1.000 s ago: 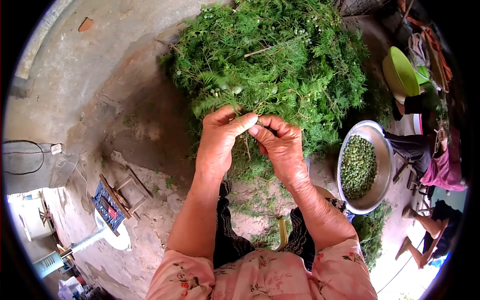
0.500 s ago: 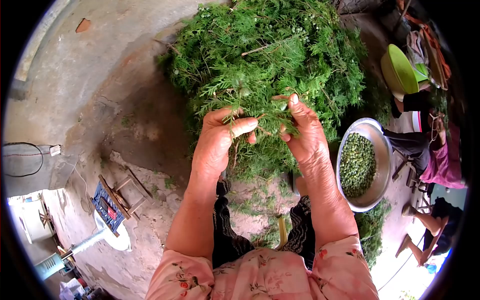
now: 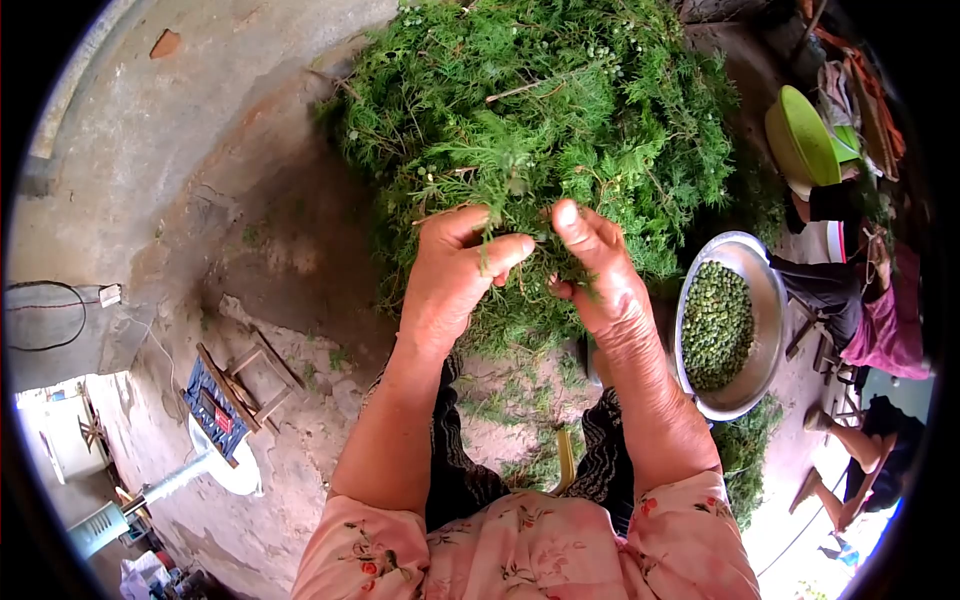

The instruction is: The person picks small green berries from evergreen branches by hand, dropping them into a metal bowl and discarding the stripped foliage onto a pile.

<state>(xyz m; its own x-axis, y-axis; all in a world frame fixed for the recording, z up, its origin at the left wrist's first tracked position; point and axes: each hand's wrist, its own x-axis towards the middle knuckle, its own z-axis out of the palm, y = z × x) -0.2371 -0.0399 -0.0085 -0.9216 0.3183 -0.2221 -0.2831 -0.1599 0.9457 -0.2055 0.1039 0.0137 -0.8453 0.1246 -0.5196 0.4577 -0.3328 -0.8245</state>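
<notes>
A large heap of green conifer branches (image 3: 600, 130) with small pale cones lies in front of me. My left hand (image 3: 455, 265) pinches a leafy sprig (image 3: 500, 165) between thumb and fingers at the near side of the heap. Just right of it, my right hand (image 3: 600, 265) is closed, thumb raised, with bits of greenery at its fingertips; what exactly it grips is partly hidden. To the right stands a metal basin (image 3: 765, 345) holding many small green cones (image 3: 715, 325).
A green-yellow basin (image 3: 800, 140) is at the upper right. Two people sit at the right, one in a magenta garment (image 3: 885, 335). At the left are a small stool (image 3: 265, 380) and a fan (image 3: 105, 525). Branches lie below the metal basin.
My left hand has turned slightly and shifted a little right. My right hand's fingers have moved slightly down and inward, and the sprig has changed its angle.
</notes>
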